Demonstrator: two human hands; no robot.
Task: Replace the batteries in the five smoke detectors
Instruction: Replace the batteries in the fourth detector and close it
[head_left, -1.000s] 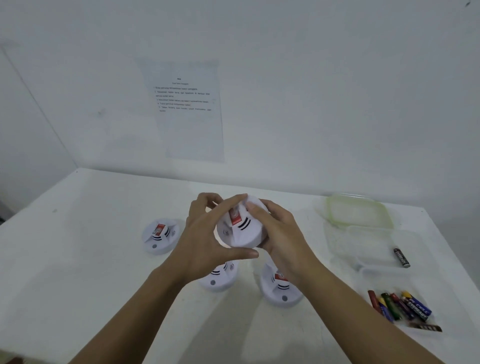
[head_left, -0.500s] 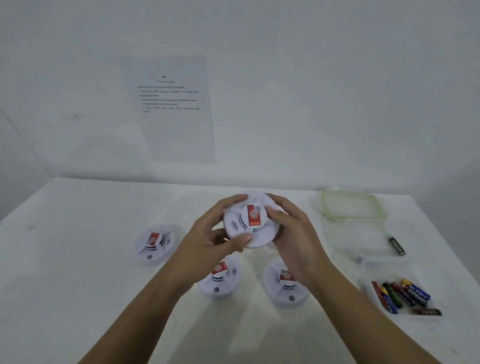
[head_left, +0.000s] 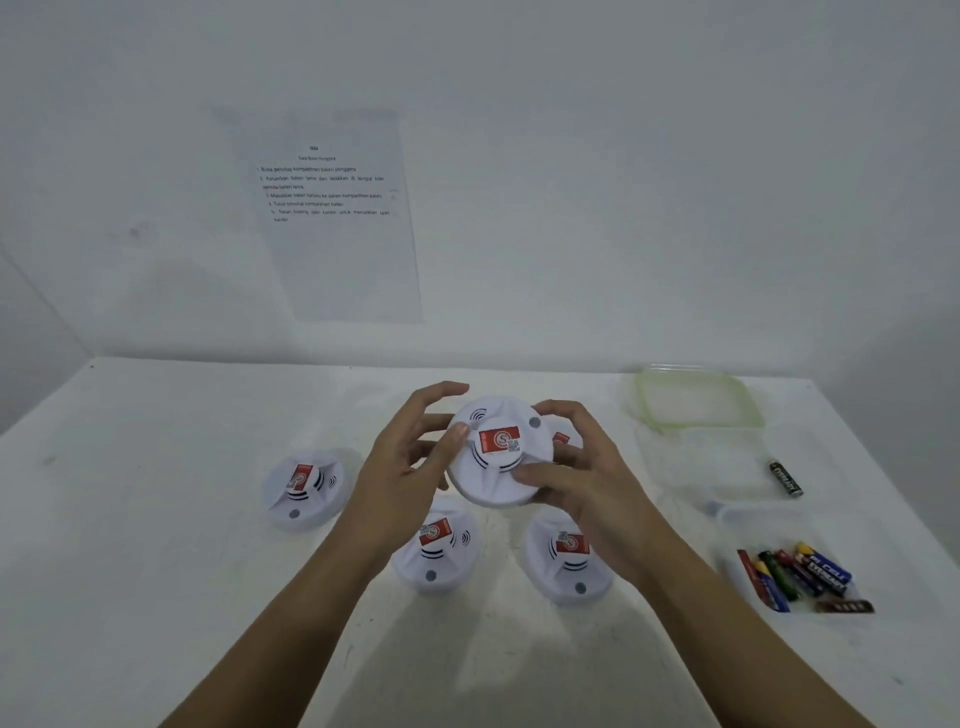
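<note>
On my feed both hands are raised over the middle of the table (head_left: 156, 519), with a smoke detector (head_left: 498, 457) between them, held off the surface with its face toward me. The right hand (head_left: 587, 478) grips it, fingers curled over the far rim, thumb on the near face. The left hand (head_left: 410, 467) is loosely spread, thumb touching the left rim, forefinger lifted clear. Three more detectors (head_left: 304, 488) lie toward the near edge, and a fifth detector (head_left: 561, 439) peeks out behind the right fingers. Batteries (head_left: 795, 577) sit in clear boxes (head_left: 675, 457) along the right edge.
</note>
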